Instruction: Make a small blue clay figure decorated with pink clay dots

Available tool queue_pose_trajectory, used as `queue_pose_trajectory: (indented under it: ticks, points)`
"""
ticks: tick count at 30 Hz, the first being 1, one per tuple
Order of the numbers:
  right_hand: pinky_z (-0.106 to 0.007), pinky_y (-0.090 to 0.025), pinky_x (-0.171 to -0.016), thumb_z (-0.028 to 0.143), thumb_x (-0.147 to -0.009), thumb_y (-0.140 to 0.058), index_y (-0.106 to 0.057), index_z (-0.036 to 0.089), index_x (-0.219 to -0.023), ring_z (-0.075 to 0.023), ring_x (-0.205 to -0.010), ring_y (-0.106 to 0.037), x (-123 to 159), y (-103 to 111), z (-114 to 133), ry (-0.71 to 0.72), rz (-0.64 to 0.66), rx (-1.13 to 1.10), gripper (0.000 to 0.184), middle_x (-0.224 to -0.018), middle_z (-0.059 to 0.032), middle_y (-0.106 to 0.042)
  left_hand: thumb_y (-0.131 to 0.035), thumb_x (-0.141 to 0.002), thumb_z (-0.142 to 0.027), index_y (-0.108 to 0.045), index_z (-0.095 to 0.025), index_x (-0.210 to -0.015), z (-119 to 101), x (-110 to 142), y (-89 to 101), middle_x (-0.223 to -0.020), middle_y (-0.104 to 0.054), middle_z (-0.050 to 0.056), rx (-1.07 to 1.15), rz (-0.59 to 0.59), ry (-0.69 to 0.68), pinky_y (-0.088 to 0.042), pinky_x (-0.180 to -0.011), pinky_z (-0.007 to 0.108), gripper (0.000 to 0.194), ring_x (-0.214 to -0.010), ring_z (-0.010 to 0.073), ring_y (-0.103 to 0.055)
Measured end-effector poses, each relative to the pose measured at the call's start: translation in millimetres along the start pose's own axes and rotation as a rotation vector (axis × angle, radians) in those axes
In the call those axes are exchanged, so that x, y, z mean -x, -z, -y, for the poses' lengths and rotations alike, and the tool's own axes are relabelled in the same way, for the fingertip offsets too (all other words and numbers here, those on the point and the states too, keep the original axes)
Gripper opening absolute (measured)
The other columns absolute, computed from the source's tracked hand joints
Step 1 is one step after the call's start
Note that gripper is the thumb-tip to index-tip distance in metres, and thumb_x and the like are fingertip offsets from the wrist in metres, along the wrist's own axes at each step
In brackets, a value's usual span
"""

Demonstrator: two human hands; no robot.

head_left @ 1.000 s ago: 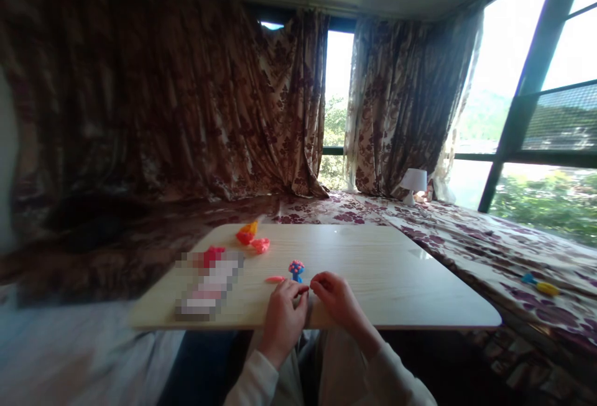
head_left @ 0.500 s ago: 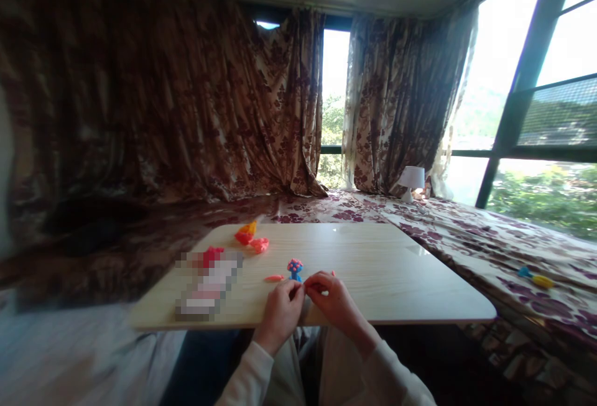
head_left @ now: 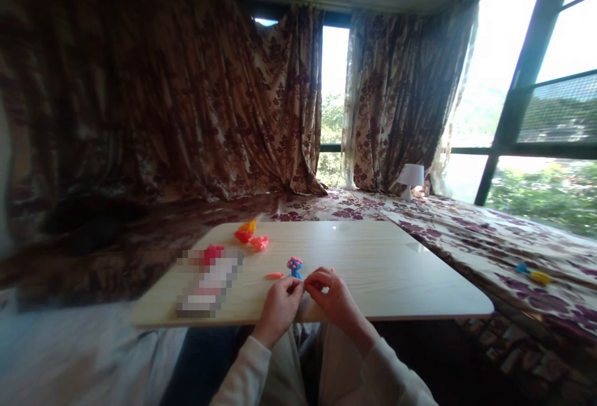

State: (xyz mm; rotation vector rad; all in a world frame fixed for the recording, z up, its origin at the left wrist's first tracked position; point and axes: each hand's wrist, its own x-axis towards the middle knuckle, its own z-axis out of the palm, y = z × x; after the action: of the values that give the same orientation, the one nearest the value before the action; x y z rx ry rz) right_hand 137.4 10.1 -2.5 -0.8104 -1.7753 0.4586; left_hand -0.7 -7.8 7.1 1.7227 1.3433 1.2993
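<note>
My left hand (head_left: 280,305) and my right hand (head_left: 332,297) meet at the near edge of a light wooden table (head_left: 396,269). Both have their fingers pinched together on a tiny red bit of clay (head_left: 305,282) between them. Just beyond the fingertips stands a small blue clay mushroom with a pink spotted cap (head_left: 295,265). A thin pink clay strip (head_left: 274,275) lies to its left on the table.
Orange and pink clay lumps (head_left: 252,237) sit at the table's far left, with a red lump (head_left: 212,253) beside a blurred-out patch. A flowered cloth (head_left: 489,238) covers the platform around the table, with a small white lamp (head_left: 410,179) and a blue-and-yellow toy (head_left: 534,275) on it.
My hands have shifted slightly forward and closer together, staying pinched on the small clay bit. The view has tilted a little; nothing on the table moved.
</note>
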Motion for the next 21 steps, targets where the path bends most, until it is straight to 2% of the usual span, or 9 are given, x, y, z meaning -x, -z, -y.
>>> queue_pose_trajectory:
  ticks: [10,15,21]
  points:
    - [-0.022,-0.046,-0.061,0.011,-0.075,-0.055,-0.069,0.019,-0.070,-0.0117,-0.062,-0.057,1,2,7,0.040,0.025,0.031,0.017,-0.071,-0.0013,-0.063,-0.053,-0.069,-0.036,-0.065,-0.013,-0.056,-6,-2,5.9,-0.054,-0.061,0.001,0.039,0.015,0.040,-0.041,-0.060,0.023,0.028,-0.058,0.0143,-0.055]
    - [-0.023,-0.045,-0.064,0.009,-0.073,-0.052,-0.066,0.019,-0.068,-0.0116,-0.062,-0.056,3,2,10,0.040,0.020,0.117,0.018,-0.070,-0.0003,-0.061,-0.057,-0.066,-0.034,-0.068,-0.013,-0.058,-3,-3,3.6,-0.057,-0.064,0.002,0.046,0.021,0.030,-0.042,-0.061,0.024,0.026,-0.060,0.0148,-0.057]
    - [-0.023,-0.044,-0.064,0.010,-0.070,-0.051,-0.061,0.018,-0.065,-0.0109,-0.057,-0.051,3,0,10,0.008,-0.006,0.198,0.013,-0.064,0.0011,-0.056,-0.055,-0.064,-0.027,-0.066,-0.013,-0.060,-2,-2,-1.6,-0.058,-0.065,0.002,0.016,-0.050,0.033,-0.044,-0.061,0.024,0.018,-0.060,0.0152,-0.058]
